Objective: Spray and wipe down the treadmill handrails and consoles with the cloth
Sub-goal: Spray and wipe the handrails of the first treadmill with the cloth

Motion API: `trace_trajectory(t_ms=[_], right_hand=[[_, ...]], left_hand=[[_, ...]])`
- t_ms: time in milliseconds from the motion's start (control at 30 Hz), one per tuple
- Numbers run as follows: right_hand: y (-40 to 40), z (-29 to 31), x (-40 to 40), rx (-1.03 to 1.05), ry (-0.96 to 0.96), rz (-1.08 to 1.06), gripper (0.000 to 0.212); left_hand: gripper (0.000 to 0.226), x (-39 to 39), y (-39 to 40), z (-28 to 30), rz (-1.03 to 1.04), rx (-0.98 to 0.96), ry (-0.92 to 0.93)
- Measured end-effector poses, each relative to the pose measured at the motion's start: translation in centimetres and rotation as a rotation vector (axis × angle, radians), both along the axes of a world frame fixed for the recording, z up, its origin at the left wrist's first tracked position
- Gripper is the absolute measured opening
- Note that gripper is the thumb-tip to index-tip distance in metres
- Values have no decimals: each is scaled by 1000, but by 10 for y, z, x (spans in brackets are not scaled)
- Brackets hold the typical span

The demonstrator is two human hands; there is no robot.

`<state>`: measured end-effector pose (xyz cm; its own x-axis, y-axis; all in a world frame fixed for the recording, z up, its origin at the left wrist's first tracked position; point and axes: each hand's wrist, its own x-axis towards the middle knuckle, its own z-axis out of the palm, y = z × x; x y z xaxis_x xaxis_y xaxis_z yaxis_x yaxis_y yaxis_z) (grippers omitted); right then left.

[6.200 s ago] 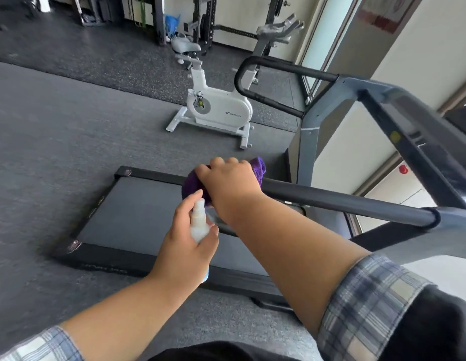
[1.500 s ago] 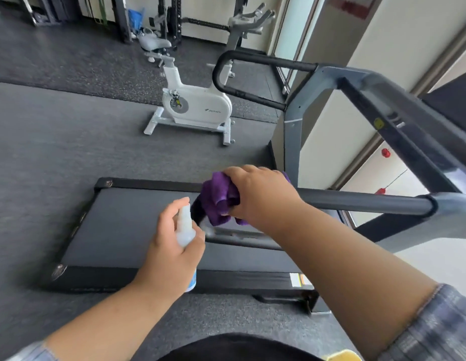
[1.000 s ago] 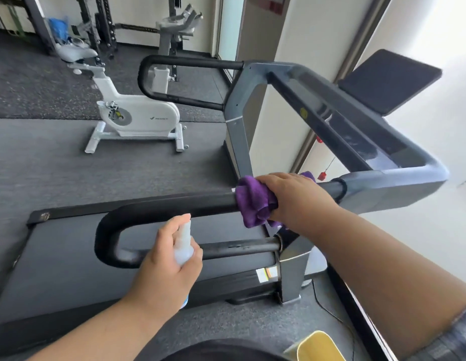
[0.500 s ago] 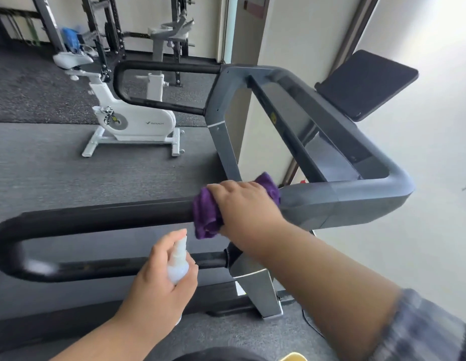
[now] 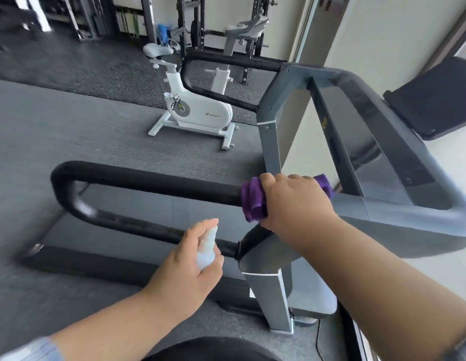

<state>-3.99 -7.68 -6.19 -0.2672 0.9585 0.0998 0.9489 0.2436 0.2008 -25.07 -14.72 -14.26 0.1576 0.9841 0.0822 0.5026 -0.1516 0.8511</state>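
Observation:
My right hand (image 5: 295, 201) grips a purple cloth (image 5: 251, 201) wrapped round the near black handrail (image 5: 148, 182) of the treadmill, at the end where the rail meets the grey console frame (image 5: 398, 217). My left hand (image 5: 190, 267) holds a small white spray bottle (image 5: 207, 248) upright below the rail, index finger on its top. The handrail loops back in a U to the grey upright post (image 5: 268, 287). The far handrail (image 5: 221, 63) and the dark console screen (image 5: 435, 100) lie beyond.
The treadmill belt (image 5: 138, 217) runs under the rail. A white exercise bike (image 5: 198, 110) stands on the grey floor behind it. Weight racks (image 5: 190, 24) line the back wall. A wall and window frame are at the right.
My right hand has stayed with the cloth at the console end of the rail. The view has shifted, so the rail's looped end sits further right in view. The bottle stays below the rail.

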Motion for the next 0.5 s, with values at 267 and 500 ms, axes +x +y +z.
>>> trace_trajectory(t_ms=[267,500], right_hand=[[25,-7,-68,13,13,81,35],[34,-15,-85,20,107,127,42]], left_hand=[[68,-10,-11,-3,96,-19,13],[69,3,-11,-5,79,-14,15]])
